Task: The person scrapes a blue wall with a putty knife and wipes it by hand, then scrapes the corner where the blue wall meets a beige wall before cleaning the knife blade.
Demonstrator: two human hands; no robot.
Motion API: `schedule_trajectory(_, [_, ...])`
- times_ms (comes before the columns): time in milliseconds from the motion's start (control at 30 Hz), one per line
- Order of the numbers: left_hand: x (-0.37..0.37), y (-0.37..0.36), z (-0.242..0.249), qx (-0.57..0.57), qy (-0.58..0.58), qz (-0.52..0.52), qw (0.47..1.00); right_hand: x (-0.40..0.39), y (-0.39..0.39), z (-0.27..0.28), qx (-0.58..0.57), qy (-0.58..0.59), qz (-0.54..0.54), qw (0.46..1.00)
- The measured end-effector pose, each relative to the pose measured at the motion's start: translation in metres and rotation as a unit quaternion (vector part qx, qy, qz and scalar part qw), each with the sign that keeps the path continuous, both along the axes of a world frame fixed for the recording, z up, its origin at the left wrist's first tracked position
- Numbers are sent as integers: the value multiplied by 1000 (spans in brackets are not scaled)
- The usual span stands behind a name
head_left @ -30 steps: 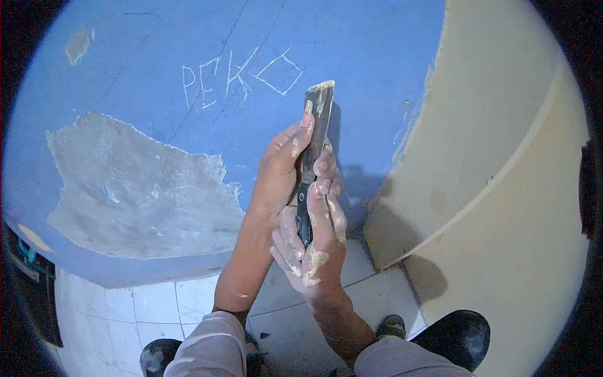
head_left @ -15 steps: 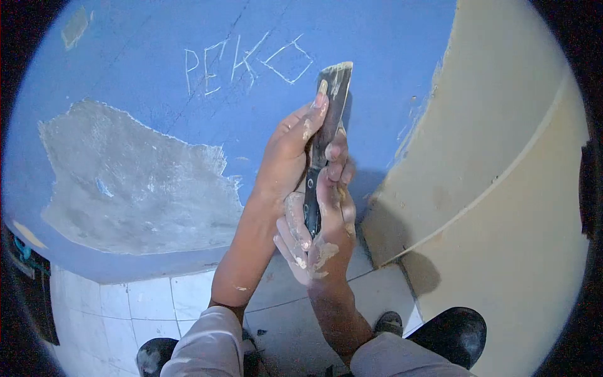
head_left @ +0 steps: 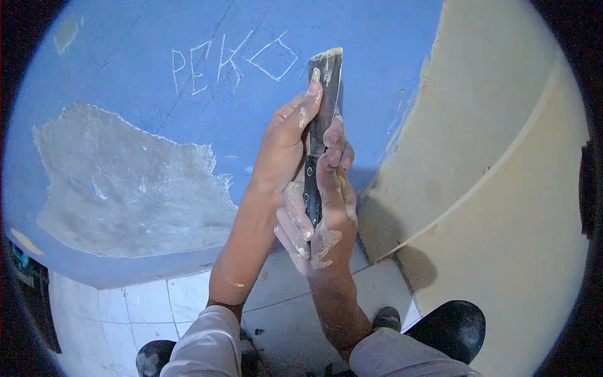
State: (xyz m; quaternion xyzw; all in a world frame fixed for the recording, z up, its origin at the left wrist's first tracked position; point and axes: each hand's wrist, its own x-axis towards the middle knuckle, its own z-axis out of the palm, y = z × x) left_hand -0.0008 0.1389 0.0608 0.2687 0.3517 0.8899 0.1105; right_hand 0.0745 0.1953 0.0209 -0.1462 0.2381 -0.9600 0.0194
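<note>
A putty knife with a worn dark blade and a black riveted handle points up, in front of the blue wall. Pale residue crusts the blade's top edge. My left hand is closed around the blade, its thumb lying flat along the face and its fingertips showing at the right side. Below it, my right hand wraps the handle, with dried filler smeared over the fingers and wrist.
The blue wall bears scratched letters "PEKO" and a bare grey patch. A beige wall stands on the right. White floor tiles lie below, beside a dark shoe.
Both hands and the putty knife have shifted slightly up in view. The wall has slid a little left as the view moved. The grip looks the same.
</note>
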Motion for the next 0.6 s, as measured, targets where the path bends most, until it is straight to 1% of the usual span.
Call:
schedule_trajectory(100, [-2, -1, 0, 2, 16, -13, 1000, 2, -1, 6, 33, -28, -23, 999])
schedule_trajectory(200, [-3, 3, 3, 9, 15, -14, 1000, 0, 5, 6, 21, -9, -12, 1000])
schedule_trajectory(300, [-1, 1, 7, 1, 7, -8, 1000, 2, 4, 14, 53, -31, -30, 998])
schedule_trajectory(400, [-2, -3, 9, 1, 11, -13, 1000, 2, 3, 17, 47, -16, -19, 999])
schedule_trajectory(500, [-4, 1, 8, -5, 10, -3, 1000, -4, 5, 15, 15, 10, -4, 1000])
schedule_trajectory(600, [6, 10, 15, -4, -10, 57, 998, -6, 6, 9, -11, 29, 9, 999])
